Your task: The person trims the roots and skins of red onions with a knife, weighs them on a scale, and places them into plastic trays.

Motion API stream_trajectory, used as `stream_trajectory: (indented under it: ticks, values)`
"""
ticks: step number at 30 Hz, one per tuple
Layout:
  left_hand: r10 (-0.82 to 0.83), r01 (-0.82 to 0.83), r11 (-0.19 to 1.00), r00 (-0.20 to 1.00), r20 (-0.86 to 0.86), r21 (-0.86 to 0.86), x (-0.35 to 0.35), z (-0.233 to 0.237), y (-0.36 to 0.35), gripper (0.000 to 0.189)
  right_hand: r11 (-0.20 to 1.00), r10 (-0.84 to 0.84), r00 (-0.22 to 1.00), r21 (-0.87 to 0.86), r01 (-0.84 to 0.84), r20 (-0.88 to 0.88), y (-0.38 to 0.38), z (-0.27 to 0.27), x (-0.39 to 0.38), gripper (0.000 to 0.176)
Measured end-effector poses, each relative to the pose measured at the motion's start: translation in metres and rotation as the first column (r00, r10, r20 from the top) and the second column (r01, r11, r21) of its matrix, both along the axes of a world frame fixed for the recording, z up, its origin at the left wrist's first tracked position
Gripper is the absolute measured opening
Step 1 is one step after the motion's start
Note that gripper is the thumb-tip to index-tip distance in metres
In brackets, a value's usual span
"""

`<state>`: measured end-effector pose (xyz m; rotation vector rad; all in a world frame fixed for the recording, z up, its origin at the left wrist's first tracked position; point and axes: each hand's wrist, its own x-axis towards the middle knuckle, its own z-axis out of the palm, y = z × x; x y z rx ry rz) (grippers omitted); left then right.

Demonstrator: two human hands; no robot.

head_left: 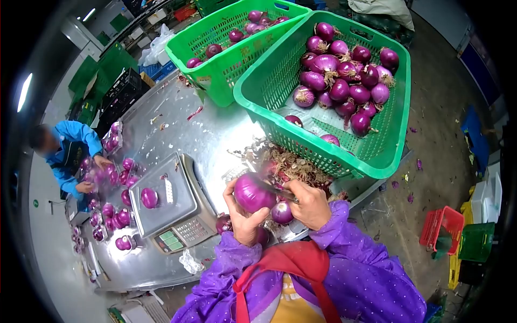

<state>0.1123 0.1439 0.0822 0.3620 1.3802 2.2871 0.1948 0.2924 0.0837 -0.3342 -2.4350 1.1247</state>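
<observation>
A large peeled purple onion [254,194] sits in my left hand [245,222], its fingers and thumb wrapped around the side and bottom. My right hand [309,204] is closed on the handle of a knife [279,189], mostly hidden by the fingers. The blade's dark, blurred part lies against the onion's right side. Just below, a smaller onion [281,213] rests on the metal table [188,126], between my hands. More onions lie partly hidden beneath my left hand. Behind the knife spreads a heap of dry roots and skins [299,167].
A green crate [323,148] of onions stands at the back right, beside another green crate [218,72]. Left of my hands is a scale [180,207] with an onion on it. Across the table, a person in blue [78,142] handles onions. A red basket [441,229] stands at right.
</observation>
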Motion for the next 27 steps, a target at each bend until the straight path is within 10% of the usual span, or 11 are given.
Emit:
stream_trajectory:
  ticks: [16, 27]
  values:
    - [0.130, -0.174, 0.979, 0.932, -0.337, -0.104, -0.002, 0.003, -0.015, 0.104, 0.988, -0.074, 0.966, -0.112, 0.104, 0.248, 0.011, -0.067, 0.016, 0.017]
    - [-0.043, -0.028, 0.968, 0.960, 0.276, 0.248, 0.003, -0.022, -0.019, 0.064, 0.976, 0.123, 0.992, 0.181, -0.122, 0.006, 0.001, 0.000, -0.008, 0.034]
